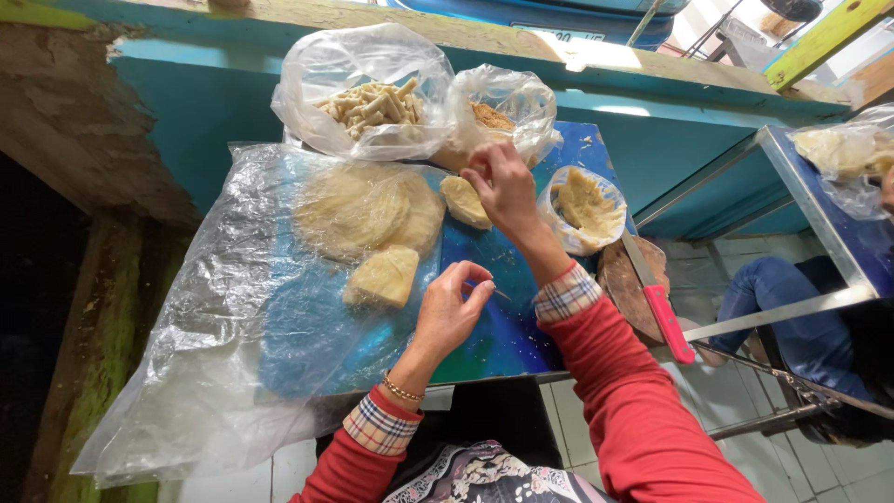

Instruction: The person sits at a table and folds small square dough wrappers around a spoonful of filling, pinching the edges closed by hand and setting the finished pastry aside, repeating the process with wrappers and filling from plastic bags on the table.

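What the left hand (450,312) pinches at frame centre is too thin to make out; its grip is pressed together on that sliver. A clear plastic sheet (214,345) blurs the flat wrappers (358,210) beneath. At top centre stand two clear bags: rolled sticks (372,102) and brown filling (492,116). The right hand (503,186) reaches up, its grip pinching the filling bag's edge above the blue tabletop (507,331).
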`<state>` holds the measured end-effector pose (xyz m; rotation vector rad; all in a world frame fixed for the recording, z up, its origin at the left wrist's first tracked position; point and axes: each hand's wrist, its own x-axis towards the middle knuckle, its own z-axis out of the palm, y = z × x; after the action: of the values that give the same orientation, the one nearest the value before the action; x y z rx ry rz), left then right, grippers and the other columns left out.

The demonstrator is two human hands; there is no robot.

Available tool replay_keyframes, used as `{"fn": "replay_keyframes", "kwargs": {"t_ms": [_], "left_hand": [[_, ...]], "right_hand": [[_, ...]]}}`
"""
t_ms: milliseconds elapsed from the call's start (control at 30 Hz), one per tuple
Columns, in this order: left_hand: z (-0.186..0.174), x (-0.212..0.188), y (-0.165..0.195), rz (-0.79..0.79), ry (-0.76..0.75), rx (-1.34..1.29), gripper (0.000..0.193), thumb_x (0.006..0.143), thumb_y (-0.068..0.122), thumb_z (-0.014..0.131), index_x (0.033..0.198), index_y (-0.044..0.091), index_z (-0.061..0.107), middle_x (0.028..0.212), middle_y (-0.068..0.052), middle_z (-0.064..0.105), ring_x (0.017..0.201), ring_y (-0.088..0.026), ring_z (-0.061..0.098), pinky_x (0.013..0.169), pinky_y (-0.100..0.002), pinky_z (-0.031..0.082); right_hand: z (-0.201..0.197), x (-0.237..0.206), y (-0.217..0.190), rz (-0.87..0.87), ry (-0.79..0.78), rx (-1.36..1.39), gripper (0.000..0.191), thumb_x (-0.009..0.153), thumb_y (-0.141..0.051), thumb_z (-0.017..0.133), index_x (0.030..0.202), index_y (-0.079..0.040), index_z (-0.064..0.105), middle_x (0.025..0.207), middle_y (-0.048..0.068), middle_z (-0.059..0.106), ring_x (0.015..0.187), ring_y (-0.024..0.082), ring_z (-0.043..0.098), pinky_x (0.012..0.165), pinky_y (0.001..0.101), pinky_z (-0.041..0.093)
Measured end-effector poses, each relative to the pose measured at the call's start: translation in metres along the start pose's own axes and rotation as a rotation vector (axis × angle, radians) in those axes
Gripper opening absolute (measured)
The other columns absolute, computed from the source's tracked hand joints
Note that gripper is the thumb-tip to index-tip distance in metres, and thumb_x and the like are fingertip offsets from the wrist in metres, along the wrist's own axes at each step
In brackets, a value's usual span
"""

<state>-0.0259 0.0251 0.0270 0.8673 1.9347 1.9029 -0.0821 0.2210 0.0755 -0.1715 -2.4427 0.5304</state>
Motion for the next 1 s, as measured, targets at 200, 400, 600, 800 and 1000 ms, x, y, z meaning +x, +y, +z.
{"fn": "replay_keyframes", "kwargs": {"t_ms": [200,400,600,800,1000], "left_hand": [[0.002,0.001,-0.005,0.022,0.010,0.118,0.018,0.089,0.020,0.073,0.099,0.006,0.071,0.094,-0.010,0.072,0.073,-0.021,0.070,0.068,-0.036,0.055],[0.003,0.009,-0.016,-0.041,0.026,0.103,0.019,0.091,0.023,0.070,0.098,0.005,0.073,0.088,-0.010,0.075,0.071,-0.019,0.072,0.067,-0.034,0.056],[0.004,0.014,-0.030,-0.085,0.041,0.072,0.021,0.092,0.025,0.071,0.098,0.005,0.074,0.079,-0.007,0.075,0.070,-0.015,0.069,0.065,-0.032,0.055],[0.003,0.018,-0.039,-0.096,0.062,0.010,0.019,0.094,0.023,0.071,0.098,0.005,0.074,0.077,-0.005,0.073,0.070,-0.011,0.066,0.064,-0.029,0.054],[-0.007,0.002,-0.031,-0.022,0.093,-0.132,0.012,0.097,0.016,0.068,0.098,0.004,0.072,0.084,-0.006,0.074,0.074,-0.009,0.068,0.065,-0.025,0.054]], "right_hand": [[0.005,-0.020,0.029,-0.045,-0.184,-0.055,0.034,0.074,-0.031,0.087,0.096,-0.009,0.072,0.094,0.009,0.067,0.083,0.024,0.070,0.073,0.0377,0.055],[0.011,-0.004,0.052,0.161,-0.263,0.003,0.019,0.089,-0.034,0.078,0.100,-0.019,0.081,0.094,0.005,0.074,0.084,0.022,0.072,0.074,0.0347,0.054],[0.004,0.009,0.067,0.410,-0.396,0.416,0.021,0.093,-0.026,0.071,0.102,-0.010,0.081,0.088,0.000,0.076,0.080,0.012,0.067,0.070,0.0280,0.053],[0.001,0.008,0.067,0.784,-0.100,0.774,0.010,0.096,-0.020,0.065,0.097,-0.014,0.074,0.086,-0.004,0.073,0.079,0.010,0.069,0.066,0.0336,0.060],[-0.043,-0.066,0.037,0.126,0.014,0.357,0.015,0.096,-0.005,0.062,0.107,-0.005,0.073,0.094,0.005,0.077,0.089,0.017,0.074,0.078,0.0331,0.060]]}}
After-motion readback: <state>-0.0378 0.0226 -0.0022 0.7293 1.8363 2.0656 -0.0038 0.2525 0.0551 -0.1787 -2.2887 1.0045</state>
